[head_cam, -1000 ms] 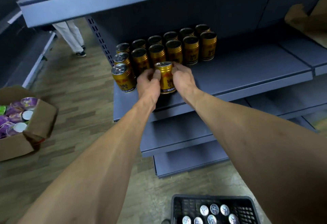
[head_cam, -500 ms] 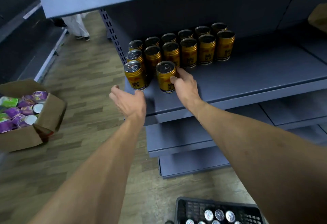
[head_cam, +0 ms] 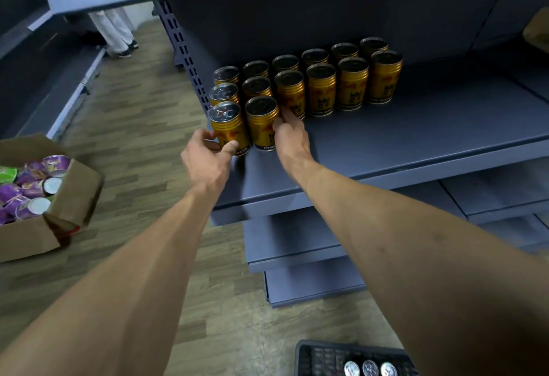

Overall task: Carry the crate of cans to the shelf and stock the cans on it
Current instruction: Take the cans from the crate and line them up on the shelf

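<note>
A: What's different from half a second ago?

B: The left hand (head_cam: 208, 162), then off the shelf (head_cam: 416, 138) with fingers spread, now curls thumb and fingers round the front corner gold can (head_cam: 228, 127). The right hand (head_cam: 289, 135) still presses its fingertips on the second front can (head_cam: 263, 123), now snug beside the corner one.

A: Meaning?

B: The third row is being squared up, I'd say. More cans wait in the black crate (head_cam: 320, 358) on the floor.
</note>
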The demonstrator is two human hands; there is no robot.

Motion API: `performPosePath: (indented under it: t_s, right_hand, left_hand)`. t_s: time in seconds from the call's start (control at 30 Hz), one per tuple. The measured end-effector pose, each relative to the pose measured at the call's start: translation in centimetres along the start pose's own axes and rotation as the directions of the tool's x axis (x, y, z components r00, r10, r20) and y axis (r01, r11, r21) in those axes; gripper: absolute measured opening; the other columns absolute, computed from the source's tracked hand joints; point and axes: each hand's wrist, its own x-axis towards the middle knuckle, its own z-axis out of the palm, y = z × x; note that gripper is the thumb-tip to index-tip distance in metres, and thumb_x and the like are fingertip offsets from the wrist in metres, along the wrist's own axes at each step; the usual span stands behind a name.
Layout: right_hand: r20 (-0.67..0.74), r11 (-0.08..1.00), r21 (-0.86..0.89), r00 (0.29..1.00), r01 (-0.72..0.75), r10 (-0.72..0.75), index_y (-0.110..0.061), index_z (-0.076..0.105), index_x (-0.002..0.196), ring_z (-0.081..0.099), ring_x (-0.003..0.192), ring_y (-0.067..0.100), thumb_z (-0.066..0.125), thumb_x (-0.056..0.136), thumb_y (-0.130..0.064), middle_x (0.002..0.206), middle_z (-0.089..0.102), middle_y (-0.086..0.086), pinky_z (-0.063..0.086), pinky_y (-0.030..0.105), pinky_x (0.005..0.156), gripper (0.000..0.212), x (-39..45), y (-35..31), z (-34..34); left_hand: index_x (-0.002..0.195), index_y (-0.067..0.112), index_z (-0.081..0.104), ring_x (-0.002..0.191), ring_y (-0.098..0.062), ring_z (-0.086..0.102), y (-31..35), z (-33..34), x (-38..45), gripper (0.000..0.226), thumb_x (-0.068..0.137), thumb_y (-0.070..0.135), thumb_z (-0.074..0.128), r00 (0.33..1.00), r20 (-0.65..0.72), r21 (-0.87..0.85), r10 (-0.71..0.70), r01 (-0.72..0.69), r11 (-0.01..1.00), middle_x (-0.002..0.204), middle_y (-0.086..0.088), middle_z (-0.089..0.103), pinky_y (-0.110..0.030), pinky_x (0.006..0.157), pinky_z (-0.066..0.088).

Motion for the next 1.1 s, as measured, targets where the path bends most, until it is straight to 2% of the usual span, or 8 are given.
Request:
performPosePath:
  t_s: [0.17,0.27,0.37,0.5,0.7,0.87,1.0,1.1]
  right_hand:
    - [-0.044,1.0,-0.026,0.999,0.012,-0.013,-0.023,0.048,0.146,0.039,0.139,0.029,0.038,0.103,-0.023,0.152,0.043,0.008,0.029,0.042,0.118,0.044,0.7,0.5,0.0]
    - [-0.055,0.998,-0.04,0.998,0.039,-0.041,-0.022,0.049,0.145,0.04,0.138,0.029,0.037,0.103,-0.021,0.149,0.046,0.009,0.029,0.038,0.116,0.044,0.8,0.7,0.1]
    - [-0.012,0.984,-0.159,0.996,0.082,-0.085,-0.024,0.039,0.151,0.034,0.141,0.03,0.034,0.105,-0.024,0.154,0.039,0.01,0.024,0.04,0.119,0.046,0.9,1.1,-0.2]
    - [0.093,0.939,-0.307,0.987,0.155,-0.133,-0.026,0.026,0.155,0.044,0.132,0.036,0.045,0.098,-0.02,0.145,0.049,0.016,0.033,0.041,0.113,0.06,0.9,1.4,-0.8]
    - [0.088,0.87,-0.456,0.982,0.187,-0.165,-0.013,0.025,0.153,0.052,0.125,0.039,0.06,0.092,-0.016,0.138,0.054,0.019,0.044,0.046,0.105,0.071,1.2,2.1,-0.3]
    - [0.081,0.865,-0.453,0.976,0.216,-0.201,-0.018,0.037,0.145,0.058,0.119,0.036,0.064,0.091,-0.016,0.128,0.061,0.015,0.047,0.039,0.1,0.061,1.4,1.8,-0.9]
    - [0.08,0.864,-0.45,0.974,0.224,-0.211,-0.022,0.027,0.152,0.059,0.118,0.033,0.068,0.082,-0.013,0.127,0.063,0.012,0.048,0.037,0.101,0.082,1.0,2.2,-1.2]
    - [-0.021,0.878,-0.417,0.963,0.236,-0.268,-0.017,0.047,0.138,0.061,0.114,0.034,0.066,0.083,-0.006,0.121,0.066,0.012,0.047,0.031,0.095,0.059,0.5,2.5,-1.3]
  left_hand:
    - [0.103,0.014,0.058,0.087,-0.014,0.062,-0.2,0.1,0.5,0.038,0.075,0.025,0.081,0.996,0.087,-0.054,0.003,0.002,0.999,0.095,0.0,0.067,-0.028,0.086,0.05]
    - [0.119,0.015,0.05,0.096,-0.013,0.061,0.7,0.6,2.0,0.065,0.063,0.023,0.082,0.974,0.226,-0.072,-0.031,0.048,0.996,0.108,0.003,0.064,-0.031,0.091,0.05]
    - [0.115,0.017,0.051,0.092,-0.015,0.065,1.4,1.5,3.6,0.075,0.047,0.031,0.078,0.96,0.276,-0.074,-0.054,0.077,0.994,0.1,0.002,0.068,-0.039,0.087,0.056]
    - [0.12,0.021,0.049,0.094,-0.013,0.066,1.1,2.3,3.7,0.076,0.05,0.027,0.078,0.963,0.268,-0.152,-0.028,0.071,0.986,0.101,0.004,0.069,-0.04,0.088,0.056]
    - [0.12,0.026,0.054,0.097,-0.012,0.067,0.5,2.3,4.0,0.081,0.043,0.036,0.078,0.957,0.289,-0.146,0.007,0.037,0.989,0.103,0.009,0.07,-0.04,0.092,0.055]
    - [0.119,0.028,0.053,0.099,-0.012,0.065,1.0,2.2,3.7,0.079,0.045,0.032,0.079,0.964,0.265,-0.197,-0.016,0.071,0.978,0.105,0.009,0.069,-0.04,0.093,0.054]
    - [0.123,0.025,0.049,0.101,-0.014,0.063,1.1,1.6,2.9,0.082,0.047,0.027,0.079,0.955,0.297,-0.195,-0.013,0.074,0.978,0.109,0.005,0.066,-0.04,0.095,0.052]
    - [0.142,0.017,0.037,0.111,-0.021,0.06,0.6,0.9,2.8,0.094,0.053,0.015,0.066,0.96,0.273,-0.147,-0.058,0.101,0.984,0.12,-0.003,0.063,-0.043,0.1,0.049]
